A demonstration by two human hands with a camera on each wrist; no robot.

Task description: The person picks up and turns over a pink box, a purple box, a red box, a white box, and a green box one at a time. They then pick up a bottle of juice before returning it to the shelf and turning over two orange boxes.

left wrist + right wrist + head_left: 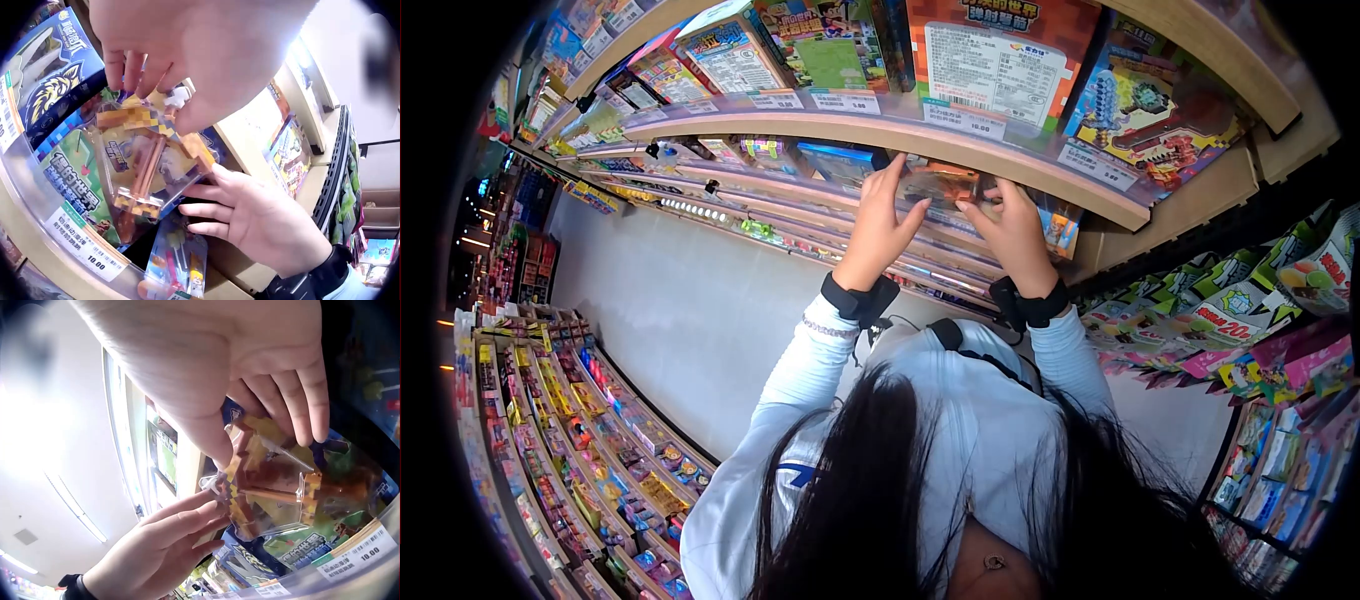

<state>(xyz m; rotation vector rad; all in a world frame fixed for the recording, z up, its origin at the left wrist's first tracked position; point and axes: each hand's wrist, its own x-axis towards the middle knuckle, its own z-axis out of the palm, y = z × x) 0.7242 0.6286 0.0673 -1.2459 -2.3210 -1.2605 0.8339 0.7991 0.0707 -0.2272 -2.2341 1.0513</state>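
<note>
A brown and orange blocky toy crossbow (141,167) in a clear plastic pack lies tilted at the front of a shelf, both hands about it. My left hand (876,222) holds its upper end, thumb on one side and fingers at the other. At the opposite edge my right hand (1015,238) has its thumb on the corner of the pack and its fingers spread along the side. In the right wrist view the toy crossbow (275,492) stands close behind a price tag (359,555) marked 10.00. A green card pack (78,178) sits beside it.
A blue box (56,75) with a yellow animal head stands left of the pack. Below my right hand hangs a pack with lollipop shapes (178,253). The upper shelf edge (800,115) runs just above my hands. Hanging snack bags (1240,310) are at the right.
</note>
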